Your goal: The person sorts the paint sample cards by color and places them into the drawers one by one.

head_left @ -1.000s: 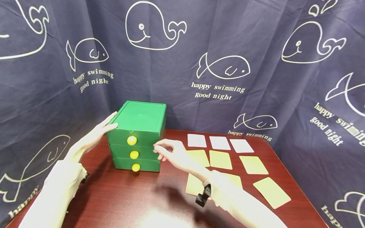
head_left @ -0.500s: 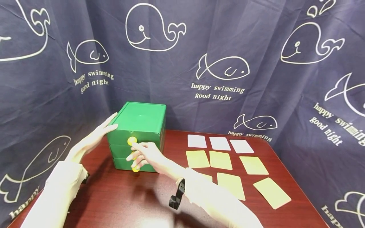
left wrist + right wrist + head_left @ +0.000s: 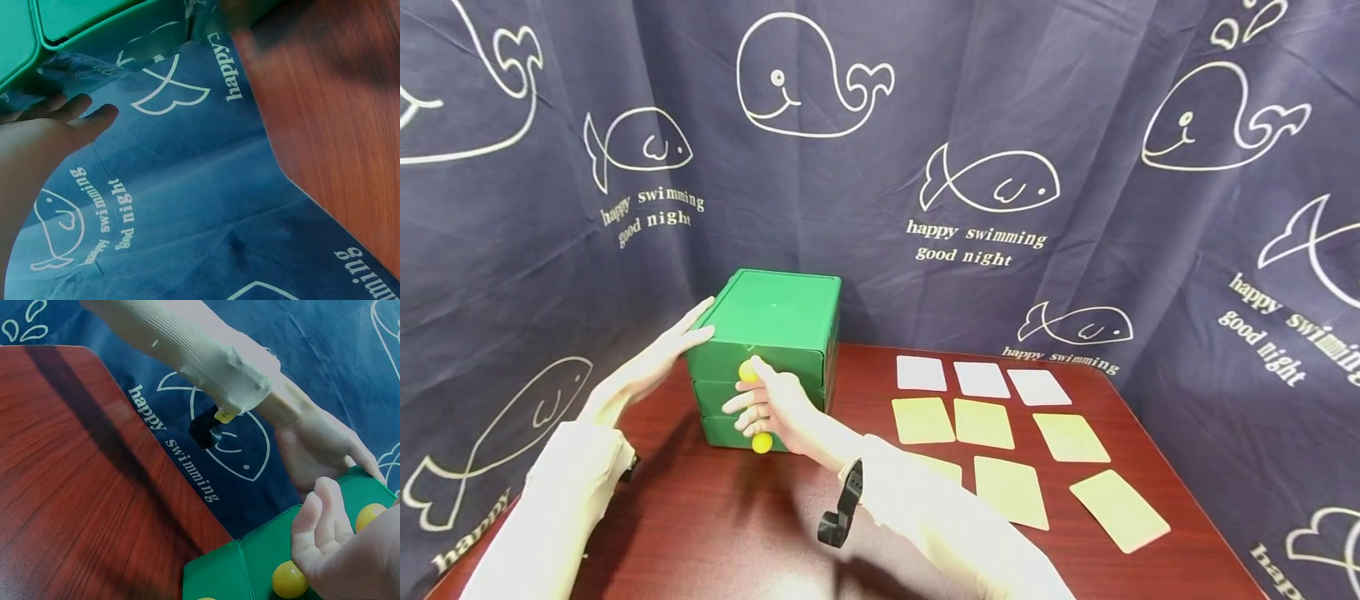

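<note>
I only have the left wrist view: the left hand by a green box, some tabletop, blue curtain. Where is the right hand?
Observer: At the front of the green box. The right hand has its thumb by the top yellow knob; I can't tell whether it grips it.
Operator: Are there other knobs on that front?
Observer: Two more yellow ones, in a column below: the middle knob shows in the right wrist view, the bottom knob in the head view.
Operator: Anything on the table right of the box?
Observer: Yes, in the head view, flat cards: three white cards in the back row, with yellow cards in front of them.
</note>
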`<state>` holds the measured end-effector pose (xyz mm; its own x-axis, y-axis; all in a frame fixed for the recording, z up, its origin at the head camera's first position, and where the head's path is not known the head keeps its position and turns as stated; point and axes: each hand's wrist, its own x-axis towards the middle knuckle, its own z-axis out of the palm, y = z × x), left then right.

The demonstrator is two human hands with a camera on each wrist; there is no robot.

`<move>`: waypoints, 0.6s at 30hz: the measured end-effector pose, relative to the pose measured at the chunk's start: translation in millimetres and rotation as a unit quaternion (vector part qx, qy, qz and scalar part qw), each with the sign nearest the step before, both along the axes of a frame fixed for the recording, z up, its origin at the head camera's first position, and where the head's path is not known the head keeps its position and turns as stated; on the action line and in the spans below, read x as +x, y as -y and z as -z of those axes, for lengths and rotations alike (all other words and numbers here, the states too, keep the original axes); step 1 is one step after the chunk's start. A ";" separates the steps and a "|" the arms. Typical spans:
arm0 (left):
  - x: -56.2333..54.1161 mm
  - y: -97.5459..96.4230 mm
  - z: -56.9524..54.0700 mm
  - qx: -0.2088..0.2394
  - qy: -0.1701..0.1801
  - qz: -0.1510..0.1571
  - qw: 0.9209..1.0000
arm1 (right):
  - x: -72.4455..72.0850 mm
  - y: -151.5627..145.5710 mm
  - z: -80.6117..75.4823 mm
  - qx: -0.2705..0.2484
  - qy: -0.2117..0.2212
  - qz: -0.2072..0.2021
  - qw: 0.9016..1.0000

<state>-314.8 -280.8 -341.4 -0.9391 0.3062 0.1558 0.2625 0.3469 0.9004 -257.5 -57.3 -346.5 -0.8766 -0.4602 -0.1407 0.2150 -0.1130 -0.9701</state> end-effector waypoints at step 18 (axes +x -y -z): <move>-4.3 6.6 -1.1 0.018 0.003 0.041 0.999 | 7.5 2.8 3.2 0.003 -0.013 0.046 0.999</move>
